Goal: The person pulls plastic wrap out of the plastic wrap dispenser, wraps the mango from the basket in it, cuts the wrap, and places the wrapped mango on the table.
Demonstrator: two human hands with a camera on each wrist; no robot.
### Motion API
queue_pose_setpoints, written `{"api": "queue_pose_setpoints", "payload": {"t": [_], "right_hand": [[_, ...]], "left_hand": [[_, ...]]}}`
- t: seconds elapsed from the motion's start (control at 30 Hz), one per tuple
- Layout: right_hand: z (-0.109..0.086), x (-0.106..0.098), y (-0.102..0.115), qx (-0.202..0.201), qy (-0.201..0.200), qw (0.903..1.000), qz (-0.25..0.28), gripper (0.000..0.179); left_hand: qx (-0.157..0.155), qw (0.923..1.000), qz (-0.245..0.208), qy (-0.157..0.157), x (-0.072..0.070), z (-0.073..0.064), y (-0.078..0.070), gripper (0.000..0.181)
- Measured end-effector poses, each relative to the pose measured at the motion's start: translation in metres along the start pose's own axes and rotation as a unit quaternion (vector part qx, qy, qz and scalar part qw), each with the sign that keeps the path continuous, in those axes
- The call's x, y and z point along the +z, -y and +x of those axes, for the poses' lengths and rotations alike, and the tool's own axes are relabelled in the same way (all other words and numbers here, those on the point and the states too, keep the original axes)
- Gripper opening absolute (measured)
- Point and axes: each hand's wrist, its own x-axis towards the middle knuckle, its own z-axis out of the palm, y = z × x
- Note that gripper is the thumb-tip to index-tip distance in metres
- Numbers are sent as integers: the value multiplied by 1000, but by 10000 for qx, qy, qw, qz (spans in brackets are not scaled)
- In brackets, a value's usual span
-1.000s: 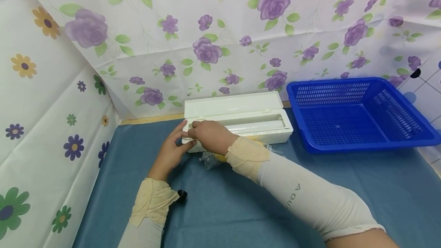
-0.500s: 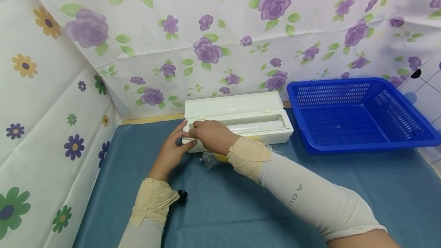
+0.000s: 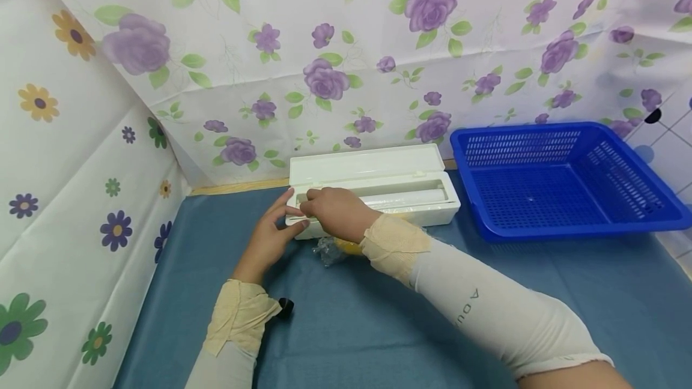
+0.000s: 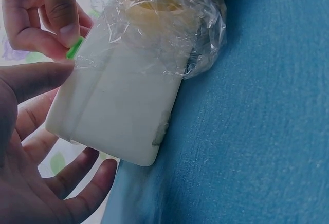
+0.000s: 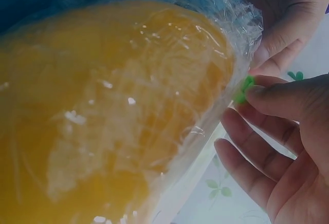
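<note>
A white cling film dispenser (image 3: 440, 215) lies on the table with its lid (image 3: 367, 164) tipped back, showing a film roll (image 3: 402, 198) inside. My left hand (image 3: 267, 239) holds the dispenser's left end, thumb at the front edge and fingers round the end. Thumb and fingers of my right hand (image 3: 340, 212) pinch a small green slide cutter (image 5: 244, 89) on the front edge, near that end. Against the dispenser's front is a yellow rounded thing (image 5: 103, 106) under crumpled clear film (image 4: 205, 34); my right forearm hides much of it in the head view.
A blue plastic basket (image 3: 481, 221) stands right of the dispenser. Blue cloth (image 3: 335, 329) covers the table. A flowered wall covering (image 3: 357, 113) rises close behind the dispenser, and another flowered sheet (image 3: 81, 197) borders the left side.
My right hand has slid slightly to the right along the dispenser's front edge with the slide cutter. My left hand has stayed at the left end.
</note>
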Motion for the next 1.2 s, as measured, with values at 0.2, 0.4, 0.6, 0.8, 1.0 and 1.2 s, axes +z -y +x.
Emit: {"api": "queue_pose_setpoints", "payload": {"t": [0.2, 0.4, 0.6, 0.8, 1.0, 1.2], "right_hand": [[0, 1, -1, 25, 113, 9999, -117, 23], [-1, 1, -3, 71, 167, 9997, -163, 23], [-2, 3, -5, 62, 147, 9997, -157, 23], [-4, 4, -6, 48, 103, 9999, -128, 21], [-6, 2, -7, 60, 89, 9999, -53, 19], [-7, 3, -7, 36, 69, 9999, -118, 19]], "left_hand": [[40, 10000, 33, -15, 1, 1, 2, 24], [49, 10000, 38, -32, 1, 2, 3, 23], [20, 10000, 28, -29, 0, 2, 3, 22], [22, 10000, 33, -18, 1, 1, 2, 23], [4, 10000, 29, -5, 1, 2, 3, 24], [-2, 10000, 9, -21, 2, 1, 3, 23]]}}
